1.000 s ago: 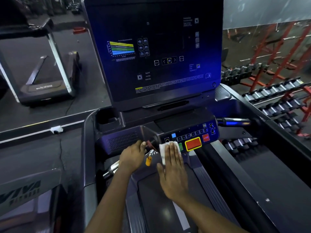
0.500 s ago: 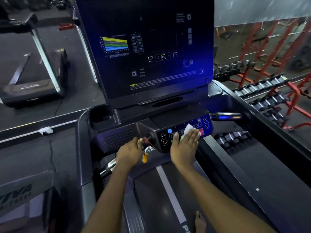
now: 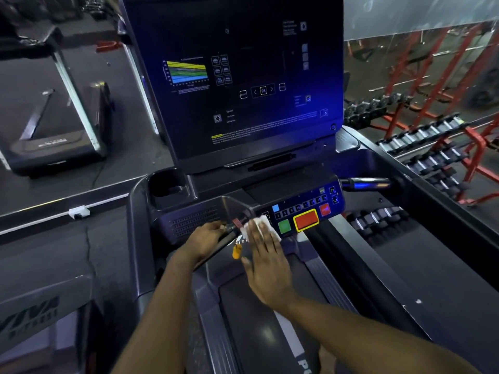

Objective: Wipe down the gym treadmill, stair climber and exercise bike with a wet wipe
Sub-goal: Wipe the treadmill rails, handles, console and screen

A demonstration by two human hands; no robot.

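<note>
I stand on a dark treadmill with a tall screen console. Its button panel carries a green key, a large red key and a row of small keys. My right hand lies flat with straight fingers, pressing a white wet wipe against the left end of that panel. My left hand grips the dark handlebar just left of the wipe. An orange safety clip dangles between my hands.
A second treadmill stands at the back left. Red racks of dumbbells line the right side. A cup holder and a short right handle flank the panel. The running belt lies below my arms.
My right hand has slid the wipe leftward across the button panel, from over the red key at the right end back to the left end. My left hand stays on the handlebar.
</note>
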